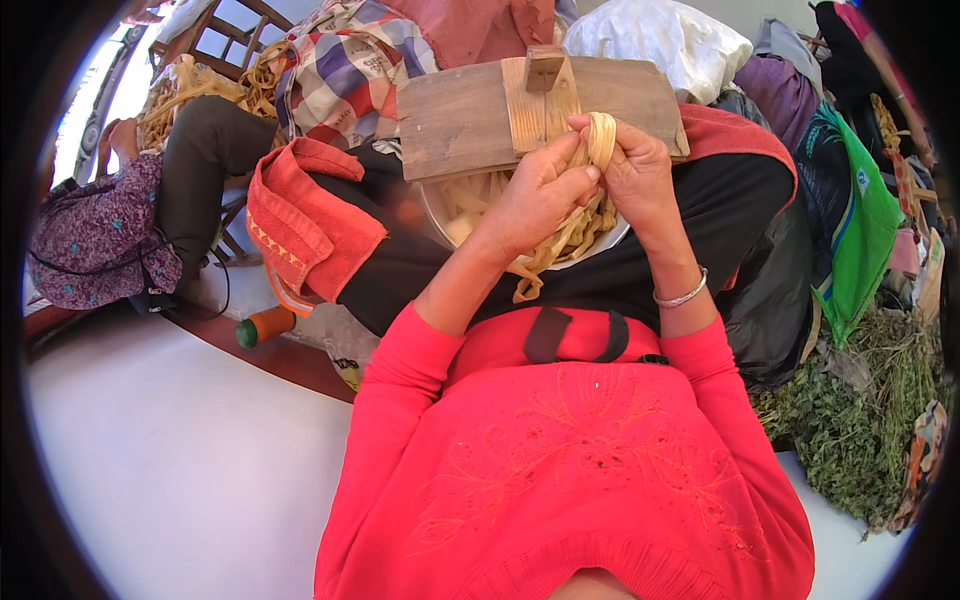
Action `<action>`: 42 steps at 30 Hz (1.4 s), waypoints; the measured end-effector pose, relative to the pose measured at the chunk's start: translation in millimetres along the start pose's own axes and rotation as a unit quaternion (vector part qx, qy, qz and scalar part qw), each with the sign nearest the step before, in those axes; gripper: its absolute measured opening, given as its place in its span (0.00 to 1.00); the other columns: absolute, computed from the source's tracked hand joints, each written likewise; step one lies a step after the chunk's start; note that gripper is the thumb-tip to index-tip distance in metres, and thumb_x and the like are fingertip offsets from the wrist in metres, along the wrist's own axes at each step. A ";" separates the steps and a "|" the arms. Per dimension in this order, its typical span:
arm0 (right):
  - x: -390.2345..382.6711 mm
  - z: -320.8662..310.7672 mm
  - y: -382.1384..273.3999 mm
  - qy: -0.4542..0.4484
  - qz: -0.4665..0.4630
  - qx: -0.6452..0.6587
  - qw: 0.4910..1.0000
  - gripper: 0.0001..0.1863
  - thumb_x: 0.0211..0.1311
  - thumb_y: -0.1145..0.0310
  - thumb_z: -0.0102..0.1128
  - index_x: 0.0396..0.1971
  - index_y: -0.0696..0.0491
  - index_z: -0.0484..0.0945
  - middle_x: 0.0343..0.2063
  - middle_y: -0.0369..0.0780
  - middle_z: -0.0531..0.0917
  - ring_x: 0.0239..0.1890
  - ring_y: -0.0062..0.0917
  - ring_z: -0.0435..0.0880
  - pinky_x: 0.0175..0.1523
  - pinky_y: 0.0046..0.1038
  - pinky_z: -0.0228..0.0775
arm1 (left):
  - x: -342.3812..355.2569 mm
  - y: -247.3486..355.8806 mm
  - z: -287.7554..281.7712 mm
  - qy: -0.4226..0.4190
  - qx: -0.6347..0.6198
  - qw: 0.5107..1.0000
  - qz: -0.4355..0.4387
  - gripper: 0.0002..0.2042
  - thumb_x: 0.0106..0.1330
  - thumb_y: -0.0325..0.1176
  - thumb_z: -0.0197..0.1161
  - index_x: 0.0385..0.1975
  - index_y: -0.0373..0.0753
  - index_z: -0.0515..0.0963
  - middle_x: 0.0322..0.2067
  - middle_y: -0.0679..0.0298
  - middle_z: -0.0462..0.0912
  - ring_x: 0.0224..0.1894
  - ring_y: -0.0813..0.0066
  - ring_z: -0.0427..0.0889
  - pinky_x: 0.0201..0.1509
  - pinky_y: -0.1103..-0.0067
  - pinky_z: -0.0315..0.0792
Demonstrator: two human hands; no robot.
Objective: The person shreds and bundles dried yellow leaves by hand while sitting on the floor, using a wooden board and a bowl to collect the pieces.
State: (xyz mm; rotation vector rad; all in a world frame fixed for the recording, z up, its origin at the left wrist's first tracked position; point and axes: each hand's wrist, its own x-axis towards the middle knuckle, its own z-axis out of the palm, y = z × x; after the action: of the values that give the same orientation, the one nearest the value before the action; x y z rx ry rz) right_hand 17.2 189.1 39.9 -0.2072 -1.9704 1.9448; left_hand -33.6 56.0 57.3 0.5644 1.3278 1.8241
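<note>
A looped bundle of pale yellow, flat fibre strips (602, 138) is pinched between my two hands in front of the board. My left hand (548, 190) closes on it from the left, thumb and fingers pressed together. On the other side my right hand (640, 172), with a silver bangle at the wrist, grips the loop near its top. Below hangs a tangle of browner strips (572, 240), spilling over a white basin (612, 236) in my lap. A wooden board (455, 115) with a lighter cross-piece and small upright block (544, 68) lies across the basin, partly covering it.
Red towels (318, 225) drape over my legs. At the left sits another person in a patterned purple top (105, 245). An orange tube with a green end (266, 327) lies nearby. White (660, 45) and green sacks (865, 235) and dried plants (860, 410) crowd the back and right.
</note>
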 end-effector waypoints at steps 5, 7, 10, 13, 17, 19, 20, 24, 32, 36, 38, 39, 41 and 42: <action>2.1 -0.8 2.1 0.068 -0.078 -0.198 0.975 0.11 0.63 0.67 0.56 0.44 0.47 0.81 0.22 0.38 0.82 0.21 0.21 0.79 0.29 0.21 0.70 | 3.4 -8.2 2.9 0.015 -0.070 0.997 -0.001 0.13 0.66 0.27 0.53 0.49 0.34 0.71 0.22 0.73 0.68 0.22 0.88 0.64 0.23 0.88 0.59; 0.3 -1.6 5.4 0.086 -0.101 -0.252 0.959 0.10 0.61 0.67 0.58 0.42 0.46 0.82 0.25 0.40 0.83 0.23 0.25 0.82 0.29 0.23 0.70 | 6.3 -21.4 -6.6 0.014 -0.080 0.996 -0.026 0.12 0.65 0.26 0.53 0.47 0.34 0.72 0.21 0.73 0.68 0.22 0.88 0.65 0.24 0.87 0.61; -2.3 -12.8 2.5 0.041 -0.111 -0.399 0.909 0.09 0.60 0.65 0.58 0.39 0.46 0.82 0.27 0.41 0.83 0.27 0.31 0.82 0.30 0.24 0.71 | 4.9 -36.9 -16.6 0.057 0.143 0.987 0.045 0.09 0.65 0.29 0.56 0.43 0.37 0.75 0.22 0.68 0.74 0.21 0.80 0.71 0.24 0.83 0.65; -11.7 -15.5 21.9 0.003 -0.029 -0.353 0.935 0.09 0.62 0.63 0.57 0.35 0.51 0.82 0.27 0.38 0.84 0.27 0.26 0.82 0.32 0.22 0.71 | -8.7 -24.0 -9.9 0.134 0.514 0.832 0.157 0.09 0.62 0.27 0.58 0.42 0.37 0.76 0.29 0.60 0.80 0.28 0.63 0.80 0.33 0.75 0.73; -20.2 -9.7 45.6 -0.087 0.215 0.071 0.970 0.15 0.67 0.60 0.53 0.33 0.57 0.81 0.32 0.32 0.82 0.37 0.22 0.81 0.44 0.23 0.70 | -12.9 -28.3 -13.6 0.125 0.526 0.805 0.244 0.13 0.59 0.26 0.59 0.44 0.37 0.75 0.38 0.56 0.80 0.37 0.55 0.79 0.39 0.71 0.74; -23.5 -6.5 34.6 -0.092 0.282 0.274 0.915 0.13 0.66 0.61 0.53 0.38 0.55 0.80 0.36 0.33 0.82 0.40 0.22 0.80 0.48 0.24 0.70 | -8.7 -34.3 -14.8 0.127 0.515 0.793 0.301 0.14 0.59 0.27 0.60 0.46 0.38 0.75 0.39 0.58 0.80 0.37 0.58 0.80 0.38 0.71 0.74; -24.9 -4.3 28.8 -0.092 0.312 0.372 0.869 0.13 0.66 0.61 0.54 0.41 0.55 0.79 0.38 0.34 0.81 0.42 0.22 0.79 0.50 0.25 0.69 | -7.9 -37.7 -16.5 0.122 0.484 0.814 0.296 0.15 0.59 0.27 0.60 0.46 0.37 0.75 0.40 0.58 0.80 0.39 0.58 0.79 0.40 0.71 0.74; -24.0 -17.5 45.7 -0.182 0.226 0.390 0.874 0.14 0.65 0.63 0.55 0.45 0.53 0.78 0.46 0.35 0.78 0.44 0.21 0.78 0.53 0.25 0.69 | -12.7 -33.4 -16.3 0.085 0.390 0.881 0.253 0.17 0.59 0.27 0.60 0.50 0.36 0.73 0.42 0.56 0.79 0.43 0.59 0.79 0.49 0.74 0.72; -16.0 -6.0 18.0 0.029 -0.119 -0.211 0.970 0.05 0.53 0.80 0.56 0.30 0.62 0.78 0.45 0.43 0.77 0.43 0.30 0.77 0.46 0.24 0.68 | -0.6 -8.3 9.3 0.146 0.526 0.830 0.110 0.13 0.63 0.34 0.56 0.42 0.33 0.74 0.32 0.57 0.79 0.33 0.63 0.79 0.37 0.70 0.71; -17.0 -3.2 14.2 0.051 -0.155 -0.216 0.963 0.03 0.52 0.81 0.56 0.28 0.63 0.77 0.43 0.44 0.77 0.41 0.32 0.77 0.45 0.25 0.68 | 17.7 -37.1 -12.1 0.157 0.427 0.886 0.091 0.12 0.67 0.37 0.51 0.37 0.34 0.74 0.21 0.62 0.74 0.22 0.73 0.74 0.26 0.74 0.67; -14.4 -0.4 8.6 0.061 -0.148 -0.187 0.969 0.03 0.53 0.81 0.56 0.27 0.63 0.77 0.43 0.43 0.77 0.39 0.30 0.77 0.44 0.25 0.68 | 18.2 -41.2 -12.5 0.167 0.226 0.958 0.059 0.13 0.68 0.38 0.51 0.35 0.34 0.74 0.18 0.65 0.72 0.19 0.78 0.70 0.23 0.79 0.65; -13.4 1.7 7.1 0.065 -0.144 -0.172 0.972 0.02 0.53 0.80 0.56 0.27 0.63 0.77 0.43 0.43 0.77 0.38 0.29 0.78 0.44 0.24 0.68 | 13.6 -43.1 -8.7 0.177 0.103 0.979 0.016 0.13 0.69 0.39 0.50 0.34 0.34 0.74 0.17 0.67 0.71 0.19 0.81 0.68 0.23 0.82 0.63; -7.5 5.2 10.8 0.101 -0.145 -0.145 0.974 0.02 0.54 0.80 0.57 0.26 0.63 0.77 0.42 0.42 0.77 0.37 0.25 0.77 0.43 0.23 0.68 | -5.0 -40.9 1.5 0.163 -0.050 0.983 -0.061 0.14 0.70 0.39 0.50 0.33 0.34 0.75 0.17 0.69 0.70 0.19 0.85 0.65 0.22 0.85 0.61; -5.4 4.5 13.6 0.119 -0.146 -0.131 0.973 0.03 0.54 0.79 0.58 0.25 0.63 0.77 0.41 0.41 0.77 0.36 0.23 0.77 0.42 0.22 0.68 | -21.4 -38.5 2.9 0.142 -0.078 0.982 -0.096 0.13 0.70 0.39 0.50 0.33 0.34 0.75 0.18 0.70 0.70 0.19 0.86 0.65 0.22 0.86 0.60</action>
State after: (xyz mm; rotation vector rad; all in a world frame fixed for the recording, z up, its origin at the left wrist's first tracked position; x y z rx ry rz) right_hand 18.5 183.6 25.7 -0.1957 -1.9653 1.4080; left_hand -5.8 45.7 24.5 0.0906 1.3557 1.8744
